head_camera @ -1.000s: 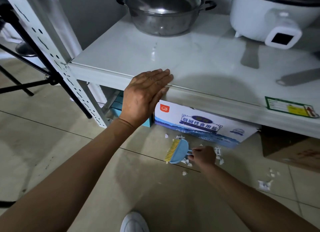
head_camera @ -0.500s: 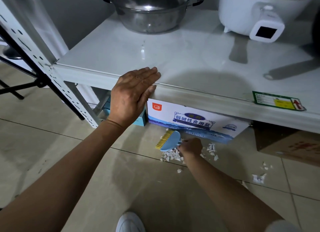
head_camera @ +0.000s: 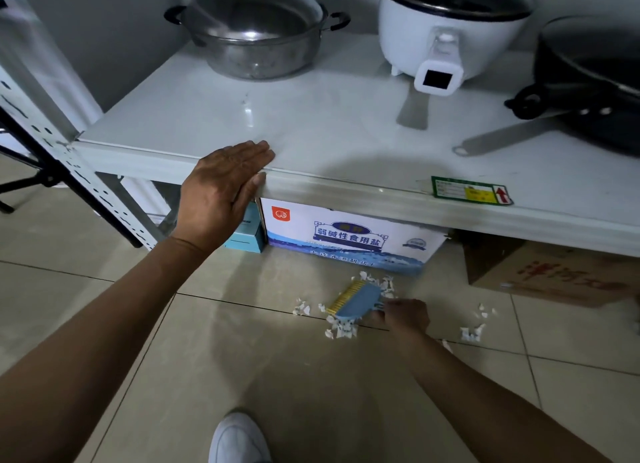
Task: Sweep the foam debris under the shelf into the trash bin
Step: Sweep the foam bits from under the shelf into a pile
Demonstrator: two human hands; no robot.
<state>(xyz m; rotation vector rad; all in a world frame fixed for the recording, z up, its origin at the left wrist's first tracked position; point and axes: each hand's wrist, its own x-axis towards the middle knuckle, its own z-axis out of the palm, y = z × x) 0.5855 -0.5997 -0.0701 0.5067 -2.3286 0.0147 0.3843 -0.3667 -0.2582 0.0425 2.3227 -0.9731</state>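
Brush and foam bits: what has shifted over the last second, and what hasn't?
The right hand keeps its grip on the blue brush, which has gone from beside the box to over the foam bits; these now lie bunched at its near edge, with loose bits still to the right. The left hand stays flat on the shelf edge. The box has not moved.

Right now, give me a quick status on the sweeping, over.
Left hand flat on shelf edge. Right hand grips blue brush amid foam debris. Blue-and-white box close behind; no bin in view.
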